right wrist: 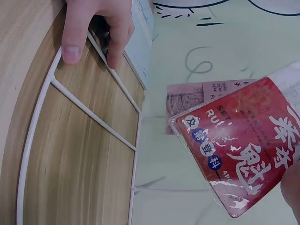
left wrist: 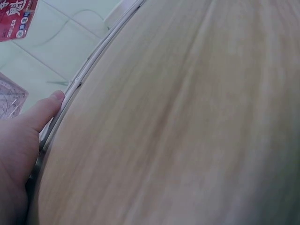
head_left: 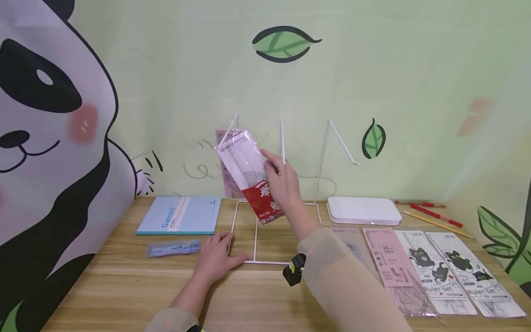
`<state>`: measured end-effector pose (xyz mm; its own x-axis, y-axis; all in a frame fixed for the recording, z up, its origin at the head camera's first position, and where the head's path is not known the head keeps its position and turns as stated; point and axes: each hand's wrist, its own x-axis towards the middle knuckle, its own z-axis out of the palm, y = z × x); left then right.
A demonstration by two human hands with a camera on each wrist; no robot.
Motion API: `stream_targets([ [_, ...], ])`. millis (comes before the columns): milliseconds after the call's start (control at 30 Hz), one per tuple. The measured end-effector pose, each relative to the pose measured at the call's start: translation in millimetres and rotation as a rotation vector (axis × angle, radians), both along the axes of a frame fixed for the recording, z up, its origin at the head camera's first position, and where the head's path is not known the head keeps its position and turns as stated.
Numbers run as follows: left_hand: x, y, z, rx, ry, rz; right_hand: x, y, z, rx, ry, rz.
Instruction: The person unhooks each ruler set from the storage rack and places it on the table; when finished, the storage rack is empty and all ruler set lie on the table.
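Note:
My right hand (head_left: 284,182) pinches a ruler set packet (head_left: 263,203), red at its lower end with a clear upper part showing rulers. The packet tilts, its upper left corner close to the tip of the left hook (head_left: 227,133) of a white wire rack (head_left: 282,138); whether it touches cannot be told. Behind it a pink ruler packet (head_left: 230,177) hangs at that hook. My left hand (head_left: 213,258) rests on the front left corner of the rack's base, thumb (left wrist: 47,108) on the front wire and fingers (right wrist: 119,42) at the side wire.
A blue notebook (head_left: 178,216) and a blue pen case (head_left: 173,249) lie at left. To the right are a white box (head_left: 364,210), red pens (head_left: 435,215), a pencil (head_left: 437,224) and several ruler packets, including a pink one (head_left: 394,263) and black-cat ones (head_left: 469,267).

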<state>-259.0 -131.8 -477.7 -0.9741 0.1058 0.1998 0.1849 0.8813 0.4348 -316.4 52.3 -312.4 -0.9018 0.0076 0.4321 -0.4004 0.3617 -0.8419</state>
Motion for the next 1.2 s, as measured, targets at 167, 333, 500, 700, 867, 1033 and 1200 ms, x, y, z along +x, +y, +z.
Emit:
stream_targets([
  [167,0.8,1,1.2,0.004,-0.008,0.0,2.0,4,3.4,0.034,0.009,-0.003],
  [333,0.6,2,0.0,0.004,-0.007,0.003,4.6,9,7.2,0.084,0.037,0.007],
  [500,1.2,4,1.1,0.016,0.002,-0.005,9.2,14,11.1,0.118,0.055,0.026],
  [700,1.4,2,2.1,0.022,-0.022,0.004,13.4,16,12.4,0.118,0.111,0.074],
  [867,1.7,2,2.8,0.031,-0.017,0.008,17.4,15,12.4,0.105,0.124,0.092],
  [1033,0.7,2,1.9,0.025,-0.015,0.0,21.9,15,13.7,0.087,0.094,0.097],
  [1200,-0.5,2,-0.9,0.024,-0.025,0.009,26.7,14,16.5,0.091,0.071,0.105],
])
